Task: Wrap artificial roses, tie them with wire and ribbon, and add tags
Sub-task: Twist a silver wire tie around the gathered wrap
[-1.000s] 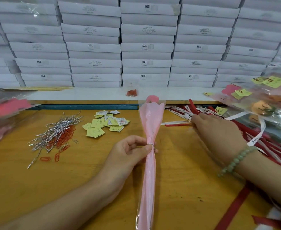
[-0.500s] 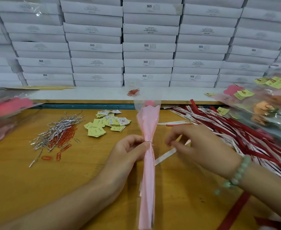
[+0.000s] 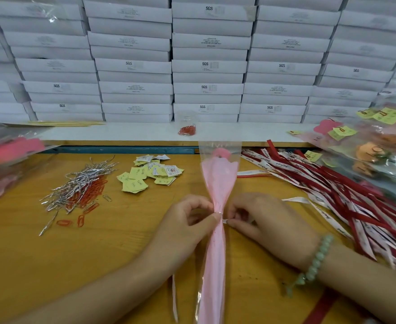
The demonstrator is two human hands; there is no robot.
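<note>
A pink rose wrapped in pink paper and clear film point(image 3: 218, 183) lies lengthwise on the wooden table point(image 3: 52, 265), bloom pointing away from me. A thin wire binds its waist. My left hand point(image 3: 187, 220) pinches the wrap at that waist from the left. My right hand point(image 3: 260, 220) pinches a white ribbon point(image 3: 174, 298) against the waist from the right; the ribbon passes under the wrap and its free end trails out lower left. A pile of silver wire ties point(image 3: 80, 183) and a heap of yellow and white tags point(image 3: 150, 171) lie to the left.
Red paper clips point(image 3: 87, 197) mix with the wire ties. Red and white ribbons point(image 3: 332, 195) spread across the right. Wrapped flowers with yellow tags point(image 3: 367, 146) are stacked far right, pink material in plastic point(image 3: 2, 155) far left. White boxes point(image 3: 206, 66) wall the back; a small bag of clips point(image 3: 187, 129) sits on the ledge.
My right hand came back from the ribbon pile with one white ribbon and brought it to the rose's tied waist. My left hand kept its hold there.
</note>
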